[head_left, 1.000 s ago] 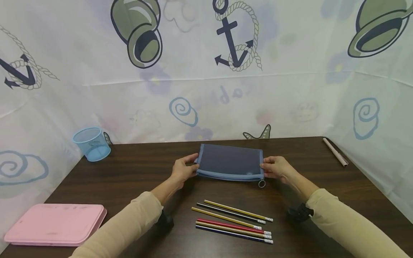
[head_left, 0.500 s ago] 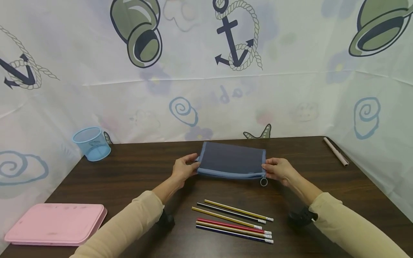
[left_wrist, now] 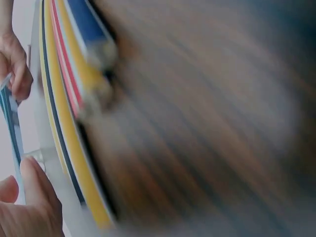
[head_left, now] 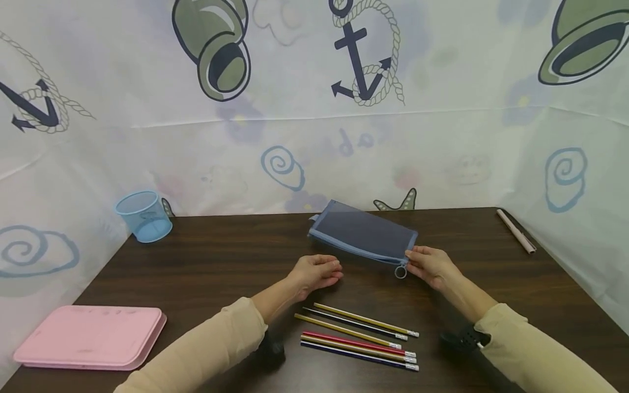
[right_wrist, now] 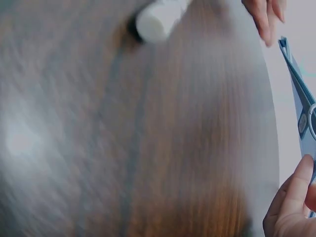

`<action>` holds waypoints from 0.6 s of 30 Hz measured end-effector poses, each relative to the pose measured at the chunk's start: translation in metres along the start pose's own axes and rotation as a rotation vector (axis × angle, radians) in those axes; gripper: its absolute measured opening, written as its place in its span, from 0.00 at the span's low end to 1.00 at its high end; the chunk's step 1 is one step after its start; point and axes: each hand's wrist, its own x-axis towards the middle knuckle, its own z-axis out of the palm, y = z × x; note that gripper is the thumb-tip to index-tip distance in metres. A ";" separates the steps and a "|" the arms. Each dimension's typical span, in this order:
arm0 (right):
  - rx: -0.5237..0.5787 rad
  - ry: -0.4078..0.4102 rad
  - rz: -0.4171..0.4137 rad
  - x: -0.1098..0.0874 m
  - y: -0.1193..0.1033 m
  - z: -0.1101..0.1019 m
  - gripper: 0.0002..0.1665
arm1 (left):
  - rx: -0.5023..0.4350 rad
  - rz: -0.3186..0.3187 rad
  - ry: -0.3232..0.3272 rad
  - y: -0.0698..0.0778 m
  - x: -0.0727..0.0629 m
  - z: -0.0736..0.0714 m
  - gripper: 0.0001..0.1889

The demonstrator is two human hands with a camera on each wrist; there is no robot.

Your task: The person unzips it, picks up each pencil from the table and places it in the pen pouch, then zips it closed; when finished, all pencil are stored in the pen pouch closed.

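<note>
A blue zip pouch (head_left: 363,232) with a dark see-through panel is held tilted over the far part of the table. My right hand (head_left: 429,266) pinches its right end, close to the metal zipper ring (head_left: 400,271). In front of the pouch, apart from it, is my left hand (head_left: 316,274), its fingers loosely bent around nothing. The left wrist view also has the left hand's thumb (left_wrist: 37,182) low at the left. Several pencils (head_left: 358,327) lie side by side on the table nearer to me, their erasers to the right.
On the left of the dark wood table (head_left: 211,262) lies a pink case (head_left: 90,335). A light blue mesh cup (head_left: 146,218) stands at the back left. Toward the far right edge lies a pale rolled stick (head_left: 516,232). Printed cloth (head_left: 314,158) hangs behind the table.
My left hand has let go of the pouch's left end and moved right and toward me. The pouch has turned, its left end rising farther back, while my right hand keeps its grip.
</note>
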 end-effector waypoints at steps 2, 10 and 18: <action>0.025 -0.010 0.001 -0.001 0.002 0.002 0.10 | -0.038 -0.007 -0.003 -0.003 0.004 0.006 0.21; 0.073 -0.019 0.004 -0.004 0.002 0.006 0.04 | -0.169 0.036 0.077 -0.004 0.018 0.017 0.22; 0.088 -0.030 0.012 -0.007 0.006 0.006 0.08 | -0.194 0.052 0.113 -0.004 0.020 0.022 0.12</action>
